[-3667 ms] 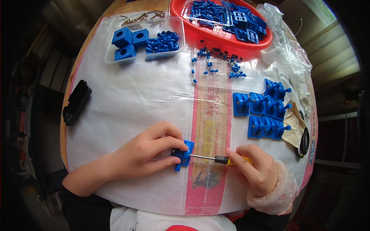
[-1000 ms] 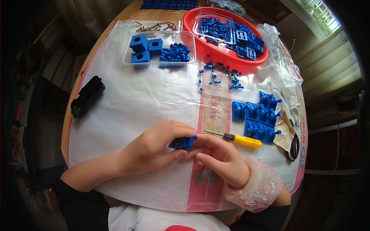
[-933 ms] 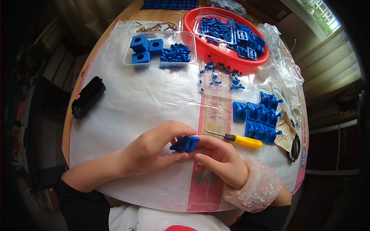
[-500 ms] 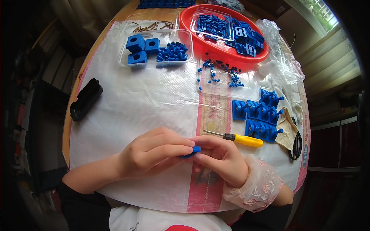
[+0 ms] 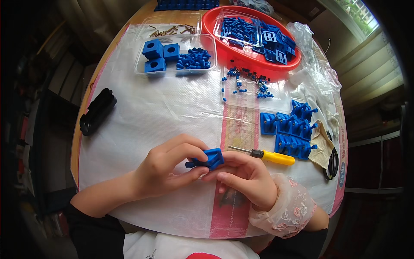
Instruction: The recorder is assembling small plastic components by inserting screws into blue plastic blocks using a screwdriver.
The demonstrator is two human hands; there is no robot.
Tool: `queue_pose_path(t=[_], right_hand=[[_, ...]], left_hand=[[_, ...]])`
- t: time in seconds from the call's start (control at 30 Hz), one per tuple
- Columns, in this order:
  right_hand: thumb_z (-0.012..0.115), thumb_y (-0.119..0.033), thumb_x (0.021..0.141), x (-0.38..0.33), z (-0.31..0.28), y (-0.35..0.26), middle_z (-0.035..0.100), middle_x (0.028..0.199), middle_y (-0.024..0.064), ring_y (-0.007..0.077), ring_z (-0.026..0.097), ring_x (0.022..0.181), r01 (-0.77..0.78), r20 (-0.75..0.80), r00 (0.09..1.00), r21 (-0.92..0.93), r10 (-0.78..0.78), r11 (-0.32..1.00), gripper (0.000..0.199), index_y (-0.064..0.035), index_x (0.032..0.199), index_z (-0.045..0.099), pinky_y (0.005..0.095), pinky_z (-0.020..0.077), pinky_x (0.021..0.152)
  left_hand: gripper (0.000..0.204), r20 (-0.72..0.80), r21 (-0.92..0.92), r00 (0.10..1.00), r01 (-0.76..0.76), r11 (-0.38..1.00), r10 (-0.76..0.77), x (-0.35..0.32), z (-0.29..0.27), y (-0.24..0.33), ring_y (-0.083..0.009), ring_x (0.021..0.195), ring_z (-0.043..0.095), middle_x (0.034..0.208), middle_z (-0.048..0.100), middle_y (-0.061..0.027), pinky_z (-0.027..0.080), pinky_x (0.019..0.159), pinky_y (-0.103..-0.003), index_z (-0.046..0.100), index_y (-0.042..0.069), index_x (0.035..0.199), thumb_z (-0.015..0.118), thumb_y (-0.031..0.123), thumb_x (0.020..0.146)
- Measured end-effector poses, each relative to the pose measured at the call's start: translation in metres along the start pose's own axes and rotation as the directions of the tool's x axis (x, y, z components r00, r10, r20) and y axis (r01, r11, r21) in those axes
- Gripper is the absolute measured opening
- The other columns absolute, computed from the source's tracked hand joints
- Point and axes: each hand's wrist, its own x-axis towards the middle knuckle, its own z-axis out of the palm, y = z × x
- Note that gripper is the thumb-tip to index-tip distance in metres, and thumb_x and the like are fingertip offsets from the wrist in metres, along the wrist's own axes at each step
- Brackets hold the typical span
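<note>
Pinching a blue bracket (image 5: 214, 159) is the left hand (image 5: 166, 162); the right hand (image 5: 253, 180)—half-open—rests at its edge.

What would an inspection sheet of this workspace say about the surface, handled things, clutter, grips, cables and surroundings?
Surface: white woven plastic sheet over a wooden table.
Handled things: blue plastic angled piece, raised above the sheet; yellow-handled metal screwdriver, lying down; similar blue pieces grouped at right.
Clutter: clear plastic box holding blue parts; red plastic basin, well filled; long black case at left; crumpled clear plastic at right.
Grips: left hand holds the angled piece; right hand is loosely curled beside it, contact unclear.
Cables: none certain; thin white strand at far right, kind unclear.
Surroundings: bright window and pale curtain at right.
</note>
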Motion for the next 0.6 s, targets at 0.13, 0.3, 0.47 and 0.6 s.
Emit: queue_pose_path(t=[0.13,0.3,0.47,0.6], right_hand=[[0.063,-0.002,0.091,0.0007,0.0012,-0.0021,0.065,0.112,0.0101,0.0169,0.066,0.102,-0.008,-0.022,1.0,-0.008,0.008,1.0,0.037,0.0035,0.126,0.052,0.0234,0.054,0.07],[0.063,-0.003,0.092,0.001,-0.0008,0.0042,0.067,0.105,0.0104,0.0147,0.067,0.089,0.02,-0.076,0.997,-0.013,-0.021,1.0,0.032,0.0037,0.122,0.055,0.0225,0.0536,0.066],[0.063,-0.005,0.092,0.0001,-0.0034,0.0037,0.067,0.103,0.0112,0.0138,0.066,0.085,0.045,-0.108,0.993,0.013,-0.043,0.999,0.031,0.0036,0.121,0.055,0.0223,0.0534,0.066],[0.062,-0.006,0.093,0.001,-0.0059,0.0044,0.067,0.103,0.0114,0.0137,0.066,0.084,0.051,-0.112,0.993,0.024,-0.048,0.998,0.031,0.0035,0.122,0.055,0.0222,0.0533,0.067]], left_hand=[[0.026,0.034,-0.127,0.988,0.157,0.979,-0.154,-0.0014,-0.0003,-0.0024,-0.0211,0.088,0.065,0.103,0.063,-0.0132,0.056,0.074,-0.03,0.058,0.002,0.101,0.073,0.0,0.079],[0.029,0.098,-0.203,0.973,0.225,0.953,-0.209,-0.0029,-0.0016,-0.003,-0.0222,0.094,0.065,0.112,0.062,-0.0147,0.056,0.078,-0.03,0.058,0.002,0.106,0.07,0.0,0.08],[0.044,0.125,-0.146,0.983,0.152,0.978,-0.134,0.0018,-0.0046,-0.0016,-0.024,0.11,0.061,0.126,0.056,-0.018,0.057,0.08,-0.03,0.057,0.002,0.119,0.069,0.001,0.077],[0.051,0.148,-0.12,0.984,0.121,0.985,-0.102,0.0027,-0.0052,-0.0019,-0.0258,0.113,0.06,0.13,0.055,-0.0182,0.057,0.079,-0.03,0.056,0.004,0.124,0.071,0.0,0.075]])
